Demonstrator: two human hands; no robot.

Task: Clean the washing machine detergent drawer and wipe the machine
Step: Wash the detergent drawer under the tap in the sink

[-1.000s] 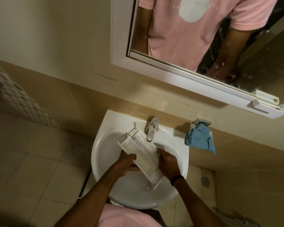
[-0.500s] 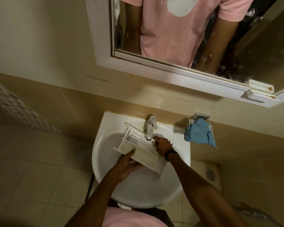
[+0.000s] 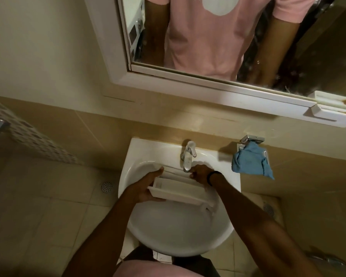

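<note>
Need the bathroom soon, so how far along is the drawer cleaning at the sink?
Done: the detergent drawer is pulled out and held over the sink. In hand: the left hand grips it under the tap, with the right hand at its far edge; whether water runs is unclear. Left: the wipe-down; the blue cloth hangs on its holder, untouched.

right hand (image 3: 201,173) grip unclear beside drawer (image 3: 176,193), mirror (image 3: 208,47) cropped at top

Matt plastic drawer (image 3: 178,193) looking smooth, ceramic basin (image 3: 168,242) gleaming glossy, metal tap (image 3: 188,156) shining, blue cloth (image 3: 250,162) looking soft
</note>
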